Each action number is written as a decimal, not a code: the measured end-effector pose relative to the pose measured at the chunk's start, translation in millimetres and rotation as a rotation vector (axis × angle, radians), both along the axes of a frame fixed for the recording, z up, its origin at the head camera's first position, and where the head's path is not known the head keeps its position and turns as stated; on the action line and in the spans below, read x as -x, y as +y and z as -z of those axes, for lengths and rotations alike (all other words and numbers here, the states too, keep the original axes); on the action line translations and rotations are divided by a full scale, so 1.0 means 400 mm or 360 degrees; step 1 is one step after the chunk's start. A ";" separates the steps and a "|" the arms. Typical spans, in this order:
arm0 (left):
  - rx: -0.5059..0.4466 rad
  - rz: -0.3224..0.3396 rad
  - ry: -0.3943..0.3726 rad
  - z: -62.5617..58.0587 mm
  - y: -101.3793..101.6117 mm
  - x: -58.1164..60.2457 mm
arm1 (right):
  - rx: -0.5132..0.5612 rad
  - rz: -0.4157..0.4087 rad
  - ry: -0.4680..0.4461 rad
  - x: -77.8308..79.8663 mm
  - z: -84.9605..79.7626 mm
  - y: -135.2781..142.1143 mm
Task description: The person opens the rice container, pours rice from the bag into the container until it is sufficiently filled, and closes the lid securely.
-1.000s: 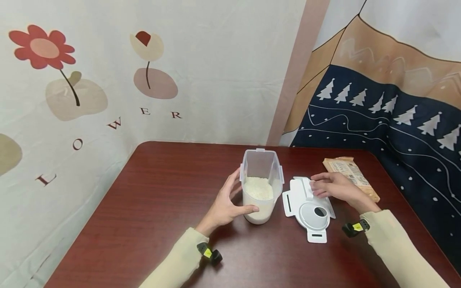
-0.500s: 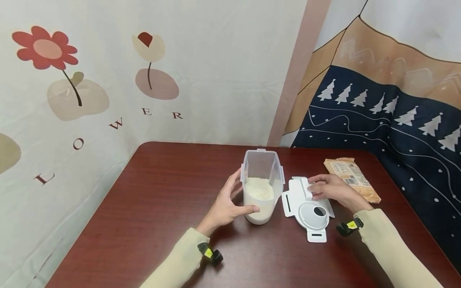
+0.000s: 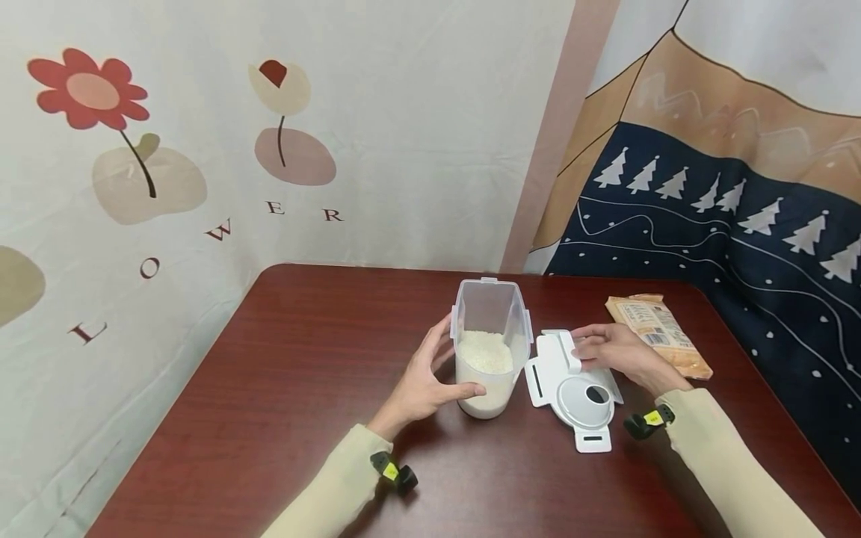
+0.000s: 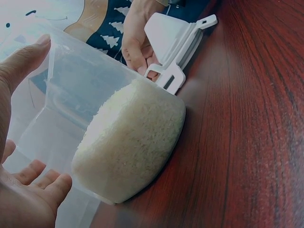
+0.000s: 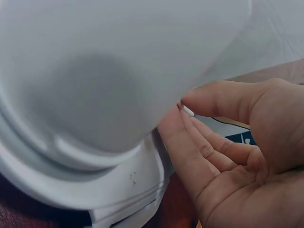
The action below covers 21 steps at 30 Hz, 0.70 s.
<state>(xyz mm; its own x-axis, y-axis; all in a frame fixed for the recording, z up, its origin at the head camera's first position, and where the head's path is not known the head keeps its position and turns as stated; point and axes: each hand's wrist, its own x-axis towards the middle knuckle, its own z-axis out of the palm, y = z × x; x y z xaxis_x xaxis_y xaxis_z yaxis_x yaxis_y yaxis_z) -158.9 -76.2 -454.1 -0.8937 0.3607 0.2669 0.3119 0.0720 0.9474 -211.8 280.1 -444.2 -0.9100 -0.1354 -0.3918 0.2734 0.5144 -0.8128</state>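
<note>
Left fingers (image 4: pixel 58 187) grip the tub (image 3: pixel 494 385); right fingers (image 5: pixel 183 147) pinch the lid (image 3: pixel 572 392), the hand (image 3: pixel 622 351) partly hiding a packet (image 3: pixel 659 332) at centre right.

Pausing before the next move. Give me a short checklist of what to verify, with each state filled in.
1. Clear plastic container upright on the dark red wood-grain table: ok.
2. Left hand holding the container's side: ok.
3. White rice grains below the container's rim: ok.
4. Right hand pinching an edge of the white plastic lid: ok; grip firmness cannot tell.
5. Lid fitted on the container: not ok, it is beside it, on the right.
6. Printed orange packet away from the container: ok.
</note>
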 end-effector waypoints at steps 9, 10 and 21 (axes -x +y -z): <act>-0.0010 0.0004 0.0004 0.004 -0.001 0.002 | 0.0030 0.0056 0.0087 -0.015 -0.012 0.007; -0.0006 0.0001 0.0000 0.004 -0.002 0.002 | 0.0037 0.0065 0.0096 -0.016 -0.015 0.009; 0.0023 -0.0016 -0.0011 0.002 -0.001 0.000 | 0.0123 0.0069 0.0241 -0.027 -0.057 0.030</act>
